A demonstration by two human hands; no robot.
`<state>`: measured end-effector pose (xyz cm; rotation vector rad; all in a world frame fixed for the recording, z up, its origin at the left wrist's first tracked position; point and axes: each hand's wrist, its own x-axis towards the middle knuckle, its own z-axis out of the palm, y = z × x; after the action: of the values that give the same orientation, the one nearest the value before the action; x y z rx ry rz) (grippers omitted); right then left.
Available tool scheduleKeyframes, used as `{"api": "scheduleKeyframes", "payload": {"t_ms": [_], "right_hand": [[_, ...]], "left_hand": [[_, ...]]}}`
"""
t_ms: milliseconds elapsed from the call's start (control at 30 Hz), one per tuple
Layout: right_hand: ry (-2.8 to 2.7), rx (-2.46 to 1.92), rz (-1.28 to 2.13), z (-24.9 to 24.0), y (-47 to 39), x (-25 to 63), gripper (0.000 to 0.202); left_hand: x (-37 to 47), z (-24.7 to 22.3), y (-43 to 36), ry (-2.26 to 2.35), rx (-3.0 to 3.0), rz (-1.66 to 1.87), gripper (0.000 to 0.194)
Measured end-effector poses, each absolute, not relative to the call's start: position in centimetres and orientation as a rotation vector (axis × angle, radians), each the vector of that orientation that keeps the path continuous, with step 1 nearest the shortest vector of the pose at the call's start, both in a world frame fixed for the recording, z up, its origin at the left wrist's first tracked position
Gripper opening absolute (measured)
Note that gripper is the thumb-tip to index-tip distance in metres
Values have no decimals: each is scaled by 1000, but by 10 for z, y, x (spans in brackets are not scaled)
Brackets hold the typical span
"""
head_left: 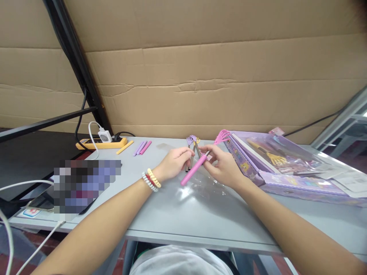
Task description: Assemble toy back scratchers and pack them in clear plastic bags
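My right hand (220, 166) is closed around a pink back scratcher, near where its metal rod meets the handle (193, 171). The pink claw-shaped head (222, 136) points up and away to the right, and the handle slants down to the left. Close beside it, my left hand (177, 162) has its fingers pinched together; what they hold, if anything, is hidden. Just beyond my fingers lie several purple and yellow back scratchers (194, 139) with metal rods, partly covered by my hands. Clear plastic film (209, 185) spreads on the table under my hands.
Loose purple and pink tubes (142, 148) and a yellow tube (125, 147) lie at the back left. Behind them sits a yellow power strip (100, 143) with a white plug. A purple box (298, 187) holding more scratchers stands right. A blurred-out device (86, 187) lies left.
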<state>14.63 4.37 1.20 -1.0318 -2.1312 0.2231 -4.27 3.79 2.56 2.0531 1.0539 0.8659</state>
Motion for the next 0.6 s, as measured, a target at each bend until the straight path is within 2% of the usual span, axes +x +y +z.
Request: {"api": "scheduleKeyframes", "payload": {"t_ms": [100,233,400,600], "right_hand": [[-1909,-1036,265,16,47,150,27],[-1754,-1100,389,18,53,156,20],[-1680,-1099,576,15,60,160,20],[-1523,-857,950,20,59,159,22]], "left_hand": [[-53,24,48,1373,2310,916,28],[-68,17,60,1717,2665,631,47],[-77,9,70,1780,2713,444,46],[-75,0,78,1741,2711,393,36]]}}
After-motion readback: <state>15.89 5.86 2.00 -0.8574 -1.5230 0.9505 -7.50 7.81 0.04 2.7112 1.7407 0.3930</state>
